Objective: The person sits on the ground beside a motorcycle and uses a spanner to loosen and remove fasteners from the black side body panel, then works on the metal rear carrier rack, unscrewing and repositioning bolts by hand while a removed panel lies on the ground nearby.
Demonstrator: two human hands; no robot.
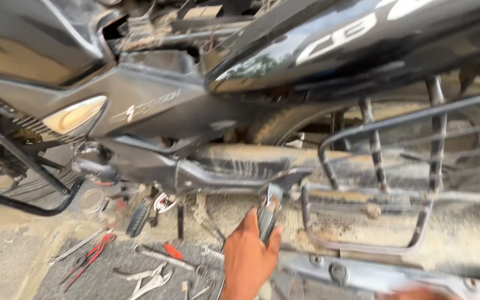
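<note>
A dusty black motorcycle point(156, 105) fills the view, seen from its side. My left hand point(246, 258) reaches up from the bottom centre and grips the black rubber footrest point(266, 218) that hangs under the muddy frame. Only a blurred sliver of my right hand point(412, 293) shows at the bottom right edge, at a long silvery metal part point(362, 273) low on the bike. What its fingers do is hidden.
A black tubular side guard point(373, 166) stands right of the footrest, in front of the rear tyre point(284, 125). On a dark mat lie red-handled pliers point(93, 256), a red-handled screwdriver point(172, 251) and several spanners point(151, 280). A bent crash bar point(29, 206) is at left.
</note>
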